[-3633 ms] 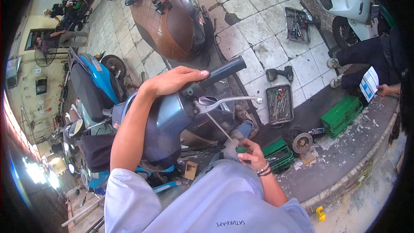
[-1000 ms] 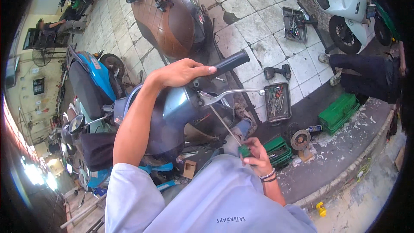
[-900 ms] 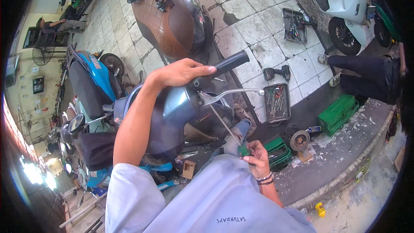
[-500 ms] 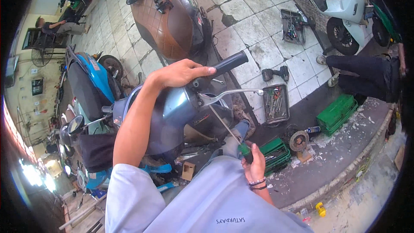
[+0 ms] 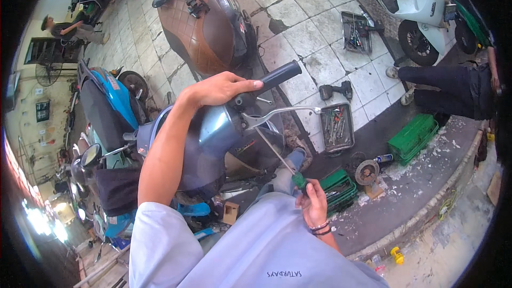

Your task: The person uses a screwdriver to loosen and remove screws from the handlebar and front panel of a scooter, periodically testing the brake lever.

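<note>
My left hand point(image 5: 221, 88) is closed over the scooter's handlebar point(image 5: 266, 81), just inside the black grip, above the silver brake lever point(image 5: 282, 113). My right hand point(image 5: 313, 202) grips a green-handled screwdriver point(image 5: 277, 154), its long shaft angled up to the lever's base. A tool tray point(image 5: 336, 127) lies on the tiled floor point(image 5: 306, 37) beyond.
</note>
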Demonstrator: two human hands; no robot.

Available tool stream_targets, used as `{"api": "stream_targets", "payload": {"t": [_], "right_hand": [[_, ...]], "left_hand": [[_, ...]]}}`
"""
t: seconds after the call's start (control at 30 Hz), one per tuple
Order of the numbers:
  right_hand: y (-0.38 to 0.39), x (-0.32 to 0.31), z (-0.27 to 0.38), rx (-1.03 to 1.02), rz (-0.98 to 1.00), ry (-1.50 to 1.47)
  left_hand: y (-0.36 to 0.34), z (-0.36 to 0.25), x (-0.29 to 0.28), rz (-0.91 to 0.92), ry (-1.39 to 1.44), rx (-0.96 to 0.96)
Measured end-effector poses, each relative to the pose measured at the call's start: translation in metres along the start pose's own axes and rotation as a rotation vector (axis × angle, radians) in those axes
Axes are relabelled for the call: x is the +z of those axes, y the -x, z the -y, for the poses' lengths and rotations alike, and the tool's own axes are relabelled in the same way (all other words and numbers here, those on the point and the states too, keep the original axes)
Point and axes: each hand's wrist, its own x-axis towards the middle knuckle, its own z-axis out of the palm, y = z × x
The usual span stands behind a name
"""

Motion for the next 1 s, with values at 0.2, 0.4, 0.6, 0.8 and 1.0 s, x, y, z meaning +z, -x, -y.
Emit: {"api": "stream_targets", "payload": {"t": [0.2,0.4,0.6,0.8,1.0], "right_hand": [[0.005,-0.005,0.006,0.022,0.037,0.204],[0.004,0.011,0.015,0.155,0.015,-0.001],[-0.003,0.004,0.002,-0.104,-0.042,0.136],[-0.013,-0.012,0.024,-0.005,-0.017,0.329],[-0.008,0.005,0.022,0.082,0.062,0.019]], "left_hand": [[-0.003,0.003,0.0,0.024,0.059,0.048],[-0.004,0.004,0.001,-0.002,0.061,0.022],[-0.008,0.009,0.0,0.021,0.094,0.022],[-0.004,0.01,0.002,-0.004,0.099,0.081],[-0.006,0.004,0.001,0.011,0.1,0.036]]}}
